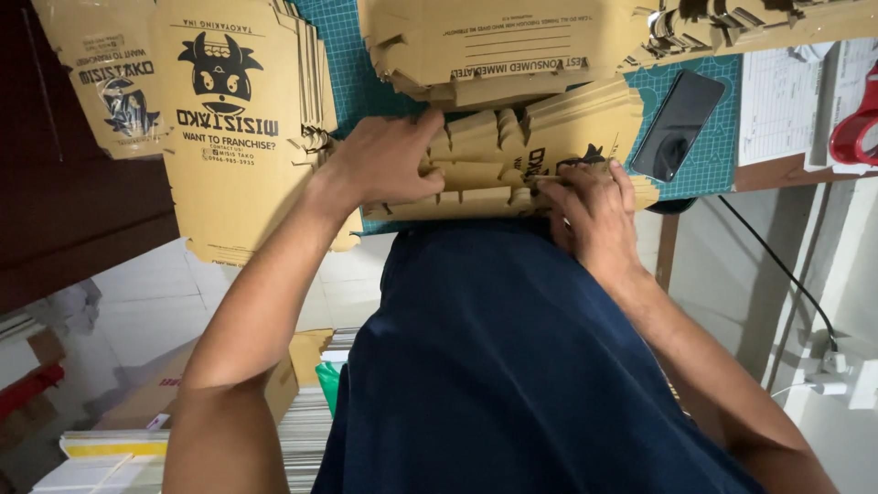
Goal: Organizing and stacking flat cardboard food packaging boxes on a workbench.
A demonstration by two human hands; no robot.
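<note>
I am looking straight down from a head camera at my own two bare hands working at the near edge of a table. Both rest on a flat, die-cut brown cardboard box blank (512, 160) with black printing, lying on a teal cutting mat (352, 82) directly in front of my dark blue shirt (512, 366). My left hand (389, 165) lies palm down on the blank's left portion, fingers curled over its tabs and pressing them, thumb stretched toward the middle. My right hand (594, 206) sits at the blank's right front edge, fingertips bent and pinching a folded flap; I cannot tell how tightly. I judge this to be an early folding stage: the blank is still mostly flat, its notched tabs only partly raised. The next move, as I read it, calls for holding the base down with one hand while the other bends a flap along its crease and seats the tabs squarely. To the left lies a stack of flat printed blanks (229, 119); beyond the hands sits a pile of more folded cardboard pieces (494, 46). A black phone (677, 123) lies just beside the blank on the right, with papers (777, 91) and a red-handled tool (860, 123) further right.
</note>
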